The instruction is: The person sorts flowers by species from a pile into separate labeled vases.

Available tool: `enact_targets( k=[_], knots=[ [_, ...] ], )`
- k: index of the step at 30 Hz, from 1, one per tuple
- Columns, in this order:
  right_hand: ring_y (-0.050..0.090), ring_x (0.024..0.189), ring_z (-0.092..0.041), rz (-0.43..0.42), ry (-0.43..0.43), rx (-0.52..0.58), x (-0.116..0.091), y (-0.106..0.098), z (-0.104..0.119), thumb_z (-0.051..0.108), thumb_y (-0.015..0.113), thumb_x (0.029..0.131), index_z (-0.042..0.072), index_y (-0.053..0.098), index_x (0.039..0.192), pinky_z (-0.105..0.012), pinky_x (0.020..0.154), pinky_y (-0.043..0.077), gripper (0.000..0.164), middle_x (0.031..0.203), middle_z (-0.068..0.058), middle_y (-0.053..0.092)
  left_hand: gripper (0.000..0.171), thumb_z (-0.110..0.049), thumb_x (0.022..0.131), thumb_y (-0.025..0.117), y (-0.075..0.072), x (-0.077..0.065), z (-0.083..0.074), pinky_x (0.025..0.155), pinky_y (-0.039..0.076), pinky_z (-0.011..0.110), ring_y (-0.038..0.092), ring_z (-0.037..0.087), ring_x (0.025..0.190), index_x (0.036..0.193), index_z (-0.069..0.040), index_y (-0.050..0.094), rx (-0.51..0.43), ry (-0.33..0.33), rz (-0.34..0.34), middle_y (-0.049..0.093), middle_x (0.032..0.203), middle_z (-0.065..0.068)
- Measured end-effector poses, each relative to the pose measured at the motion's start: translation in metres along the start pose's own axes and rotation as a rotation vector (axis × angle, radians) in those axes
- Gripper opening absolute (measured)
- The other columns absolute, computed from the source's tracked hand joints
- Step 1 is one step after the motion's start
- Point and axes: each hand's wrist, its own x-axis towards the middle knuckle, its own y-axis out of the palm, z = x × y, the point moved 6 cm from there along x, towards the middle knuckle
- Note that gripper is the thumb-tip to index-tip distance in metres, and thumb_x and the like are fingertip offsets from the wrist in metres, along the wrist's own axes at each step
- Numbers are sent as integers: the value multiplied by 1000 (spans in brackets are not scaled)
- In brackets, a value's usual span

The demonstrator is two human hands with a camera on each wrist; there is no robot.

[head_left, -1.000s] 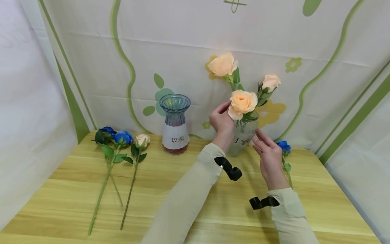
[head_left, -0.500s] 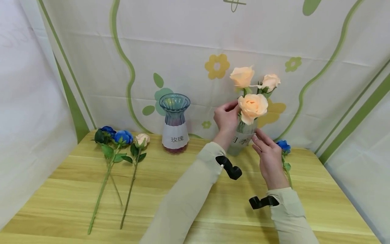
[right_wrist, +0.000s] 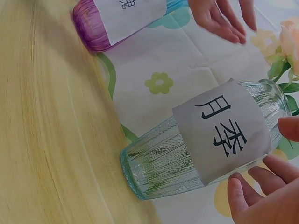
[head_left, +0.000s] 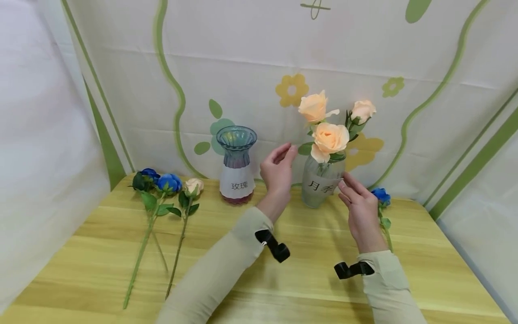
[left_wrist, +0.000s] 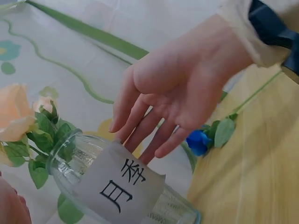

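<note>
Three peach roses stand in a clear ribbed glass vase whose white paper label bears dark characters. To the left of this vase my left hand is held in the air with loosely bent fingers and nothing in them. At the vase's right side is my right hand, its fingertips right at the label's edge and its fingers fairly straight. The right wrist view shows the right hand's fingers along the glass and the left hand apart from it.
A blue-purple glass vase with its own paper label stands left of the hands. Blue flowers and a pale rose on long stems lie at the table's left. Another blue flower lies at the right, beyond the right hand. A patterned cloth hangs behind.
My left hand has let go of the peach roses and moved left and down, away from them. The roses moved right and lower, then swung back slightly left. My right hand stays at the vase.
</note>
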Motion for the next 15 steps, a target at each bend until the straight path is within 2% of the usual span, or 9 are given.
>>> enact_targets(
  k=[7, 9, 12, 15],
  knots=[
    [32, 160, -15, -7, 3, 3, 1, -5, 1, 25, 66, 106, 15, 43, 163, -16, 104, 48, 62, 175, 0, 33, 31, -23, 98, 79, -46, -14, -10, 102, 60, 32, 73, 16, 113, 127, -13, 77, 32, 65, 32, 78, 121, 3],
    [32, 160, -15, -6, 3, 2, 1, -5, 1, 25, 65, 107, 15, 43, 163, -16, 104, 48, 61, 175, 0, 33, 29, -22, 98, 78, -63, -17, -11, 99, 60, 27, 72, 15, 111, 126, -13, 77, 37, 64, 29, 78, 121, 5],
    [33, 159, -14, -3, 2, -8, 1, -4, 1, 25, 63, 108, 15, 43, 163, -17, 107, 47, 60, 175, 1, 33, 28, -19, 98, 79, -91, -19, -13, 82, 61, 21, 71, 12, 100, 124, -11, 77, 43, 51, 2, 77, 115, 4],
    [34, 159, -13, 7, 4, -6, 0, -2, 0, 25, 62, 108, 15, 43, 163, -22, 113, 44, 59, 175, 2, 33, 29, -15, 97, 79, -123, -18, -14, 78, 61, 21, 69, 9, 95, 125, -8, 75, 47, 34, -41, 75, 111, 2]
  ],
)
